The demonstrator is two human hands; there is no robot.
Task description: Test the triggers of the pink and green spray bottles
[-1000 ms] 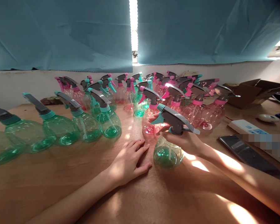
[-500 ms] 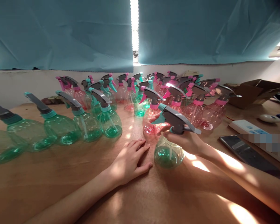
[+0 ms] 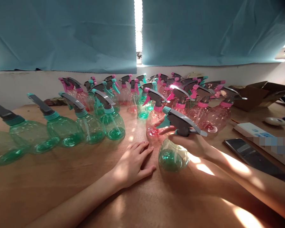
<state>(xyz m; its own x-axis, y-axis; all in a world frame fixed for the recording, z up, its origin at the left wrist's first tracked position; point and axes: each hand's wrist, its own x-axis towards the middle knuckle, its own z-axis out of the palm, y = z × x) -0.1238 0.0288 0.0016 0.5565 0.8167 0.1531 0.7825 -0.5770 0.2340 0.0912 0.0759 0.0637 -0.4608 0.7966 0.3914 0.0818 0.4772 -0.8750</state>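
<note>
A green spray bottle (image 3: 173, 156) with a grey and teal head stands upright near the middle of the wooden table (image 3: 142, 202). Around its neck, just under the spray head, my right hand (image 3: 192, 142) is wrapped, with fingers reaching toward the teal trigger. My left hand (image 3: 134, 164) lies flat on the table to the left of that bottle, fingers apart, holding nothing. Right behind the held bottle is a pink spray bottle (image 3: 154, 122). Left of my left hand, the closest bottle is a green one (image 3: 113, 125).
Several green bottles (image 3: 64, 131) line the left side; several pink ones (image 3: 206, 117) stand at the right and back. A phone (image 3: 247, 153), a white power strip (image 3: 254, 130), a white mouse (image 3: 275, 121) and an open cardboard box (image 3: 258, 95) are on the right.
The whole view has shifted very slightly. My right hand's fingers have moved a little around the trigger; my left hand rests as before.
</note>
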